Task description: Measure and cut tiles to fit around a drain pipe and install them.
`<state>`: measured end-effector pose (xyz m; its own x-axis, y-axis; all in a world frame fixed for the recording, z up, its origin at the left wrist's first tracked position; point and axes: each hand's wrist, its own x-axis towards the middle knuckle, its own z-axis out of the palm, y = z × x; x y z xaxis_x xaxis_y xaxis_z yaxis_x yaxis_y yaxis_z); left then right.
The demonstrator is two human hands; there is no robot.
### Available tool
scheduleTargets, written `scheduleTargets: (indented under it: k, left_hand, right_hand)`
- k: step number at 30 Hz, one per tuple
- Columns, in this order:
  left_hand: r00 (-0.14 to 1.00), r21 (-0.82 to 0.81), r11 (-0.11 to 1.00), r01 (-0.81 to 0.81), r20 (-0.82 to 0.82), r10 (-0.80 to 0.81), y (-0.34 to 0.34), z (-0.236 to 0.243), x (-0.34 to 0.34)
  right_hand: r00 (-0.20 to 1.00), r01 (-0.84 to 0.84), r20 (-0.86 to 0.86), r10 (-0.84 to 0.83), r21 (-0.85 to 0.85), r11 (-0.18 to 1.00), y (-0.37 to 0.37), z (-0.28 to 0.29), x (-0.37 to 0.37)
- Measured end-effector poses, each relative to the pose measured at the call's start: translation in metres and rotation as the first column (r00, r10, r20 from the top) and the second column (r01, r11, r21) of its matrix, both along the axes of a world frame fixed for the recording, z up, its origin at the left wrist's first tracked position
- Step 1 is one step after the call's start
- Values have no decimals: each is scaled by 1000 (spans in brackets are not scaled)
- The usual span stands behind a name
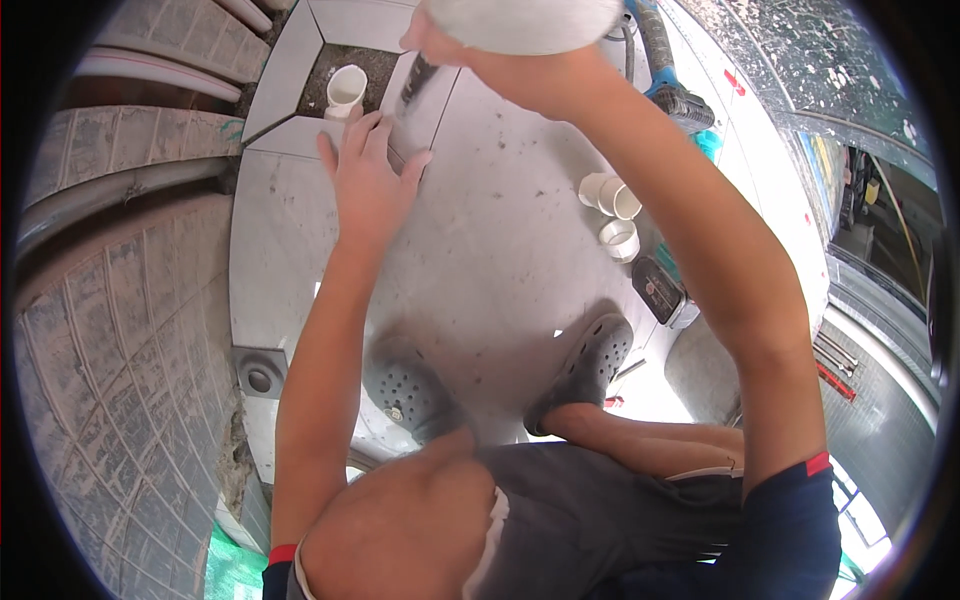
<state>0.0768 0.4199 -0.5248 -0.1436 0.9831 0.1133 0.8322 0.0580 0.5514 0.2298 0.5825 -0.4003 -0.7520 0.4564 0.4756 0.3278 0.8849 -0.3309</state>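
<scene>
My left hand [368, 185] is open, its fingers spread over the pale floor tiles [480, 240]. Its fingertips are close to a short white plastic pipe [346, 86] that stands in a square cut-out of rough grey mortar [375, 68]. Farther forward, my right hand [500, 75] is closed on a slim dark tool [414, 88] pointing down at the tile; blur hides its exact kind. A white rounded thing [525, 22] at the top edge covers part of this hand, and I cannot tell what it is.
White pipe fittings [619, 240] and a black battery pack [660, 290] lie at right. Beyond them is a blue and black power tool [680, 100]. A tiled wall [130, 350] runs along the left. A square floor drain [260, 374] sits beside it. My grey clogs [590, 365] rest on the tiles.
</scene>
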Motion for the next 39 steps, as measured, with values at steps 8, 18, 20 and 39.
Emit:
scheduleTargets:
  k: [8, 18, 20, 39]
  left_hand:
    - [1000, 31, 1000, 0, 15, -1, 4, 2, -4]
    - [996, -3, 999, 41, -77, -41, 20, 14, 3]
    - [985, -19, 999, 50, -165, -52, 30, 20, 7]
    - [999, -15, 999, 33, -21, -33, 33, 16, -7]
  right_hand:
    - [1000, 30, 0, -30, 6, 1000, -1, -9, 0]
    - [990, 138, -43, -137, 17, 990, 30, 31, 22]
    - [983, 158, -80, -167, -105, 982, 31, 68, 19]
    - [987, 149, 82, -135, -202, 968, 7, 0, -3]
